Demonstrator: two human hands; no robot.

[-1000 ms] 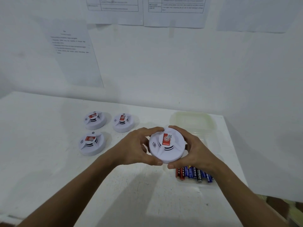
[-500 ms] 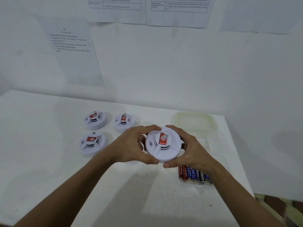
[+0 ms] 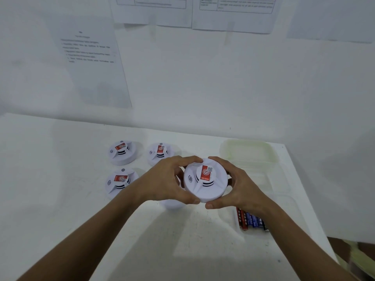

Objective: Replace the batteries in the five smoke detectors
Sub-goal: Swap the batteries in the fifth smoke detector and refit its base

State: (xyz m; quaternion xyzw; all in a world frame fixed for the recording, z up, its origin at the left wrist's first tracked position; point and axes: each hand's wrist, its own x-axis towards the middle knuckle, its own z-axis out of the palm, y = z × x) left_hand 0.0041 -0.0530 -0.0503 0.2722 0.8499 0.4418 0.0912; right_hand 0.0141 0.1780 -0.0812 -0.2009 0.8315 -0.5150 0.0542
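Note:
A white round smoke detector (image 3: pixel 205 181) with a red label is held above the table between both hands. My left hand (image 3: pixel 166 181) grips its left rim, fingers curled over the top and thumb below. My right hand (image 3: pixel 237 185) grips the right rim the same way. Three more white detectors lie on the table: one at the back left (image 3: pixel 121 152), one beside it (image 3: pixel 159 154), one nearer on the left (image 3: pixel 119 183). A further white detector (image 3: pixel 172 204) peeks out under my left hand. Red and blue batteries (image 3: pixel 251 220) lie in a clear tray (image 3: pixel 288 201) on the right.
A pale green lid (image 3: pixel 247 152) lies at the back right of the white table (image 3: pixel 60 179). The table's right edge runs close to the tray. A wall with taped paper sheets (image 3: pixel 91 57) stands right behind the table.
The held detector has shifted slightly left and away from the batteries with both hands still around it. The detectors on the table have not moved.

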